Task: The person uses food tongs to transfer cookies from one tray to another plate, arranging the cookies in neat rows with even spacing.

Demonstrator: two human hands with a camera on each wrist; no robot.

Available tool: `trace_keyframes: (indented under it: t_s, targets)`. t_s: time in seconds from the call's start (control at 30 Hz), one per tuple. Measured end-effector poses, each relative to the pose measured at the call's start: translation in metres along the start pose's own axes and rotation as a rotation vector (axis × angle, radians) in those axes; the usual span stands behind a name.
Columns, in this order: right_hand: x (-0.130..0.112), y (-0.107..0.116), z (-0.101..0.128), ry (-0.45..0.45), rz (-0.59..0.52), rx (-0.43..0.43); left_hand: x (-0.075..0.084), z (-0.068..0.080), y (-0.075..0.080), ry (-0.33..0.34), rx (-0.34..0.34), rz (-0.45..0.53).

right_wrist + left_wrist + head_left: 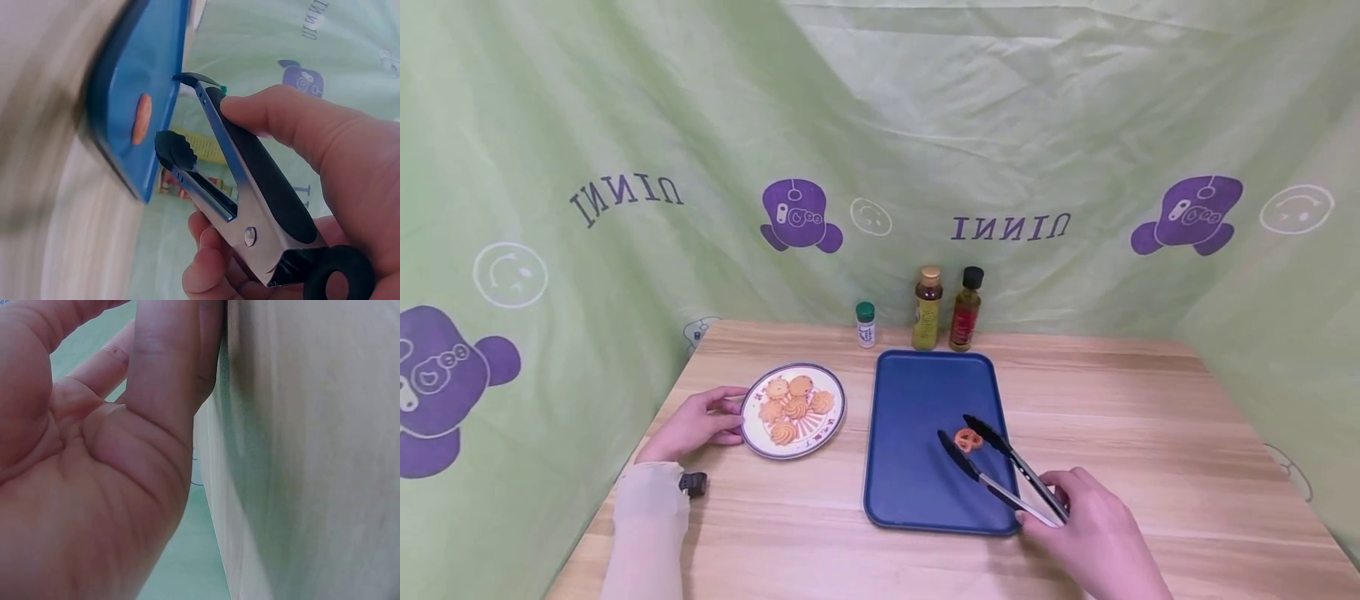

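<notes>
My left hand (700, 421) holds the left rim of a white plate (765, 437) with a dark blue edge, which rests on the table. Several round cookies (796, 407) lie on the plate. In the left wrist view the palm and fingers of the left hand (125, 425) hide the plate. My right hand (1093, 521) grips metal tongs (1011, 492) with black tips. The tongs' arms stand apart above a blue tray (917, 450), on either side of a pretzel-shaped cookie (967, 440). From the right wrist view, the tongs' tips are clear of the pretzel (142, 119).
A green-capped shaker (866, 325) and two bottles, one yellow-labelled (927, 312) and one red-labelled with a black cap (966, 315), stand behind the tray. The wooden table (1105, 400) meets a green printed curtain (880, 108) at the back and sides.
</notes>
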State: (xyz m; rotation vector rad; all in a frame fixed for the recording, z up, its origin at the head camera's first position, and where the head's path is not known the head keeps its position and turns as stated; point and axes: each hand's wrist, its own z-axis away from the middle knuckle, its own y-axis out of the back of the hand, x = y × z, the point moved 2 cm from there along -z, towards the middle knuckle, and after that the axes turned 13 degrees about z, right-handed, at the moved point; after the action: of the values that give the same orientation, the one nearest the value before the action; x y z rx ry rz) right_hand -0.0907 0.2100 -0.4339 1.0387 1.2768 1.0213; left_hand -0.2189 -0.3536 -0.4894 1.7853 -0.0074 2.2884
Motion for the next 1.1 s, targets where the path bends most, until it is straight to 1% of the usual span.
trace_keyframes:
  t_s: [0.17,0.43,0.63,0.87,1.1]
  targets:
    - [0.006,-0.005,0.005,-0.014,-0.001,0.007,0.0,-0.001,0.0,0.001,0.003,0.002]
    - [0.009,-0.011,0.008,-0.04,0.029,-0.015,0.002,-0.001,0.0,0.001,0.002,-0.014]
    - [0.014,-0.014,0.008,-0.03,0.036,-0.036,0.003,0.0,-0.001,0.009,0.008,-0.014]
    - [0.018,-0.012,0.007,-0.014,0.036,-0.007,0.003,0.002,-0.001,0.004,-0.007,-0.02]
    - [0.018,-0.011,0.006,-0.013,0.022,-0.016,0.003,0.001,-0.002,0.0,-0.001,-0.012]
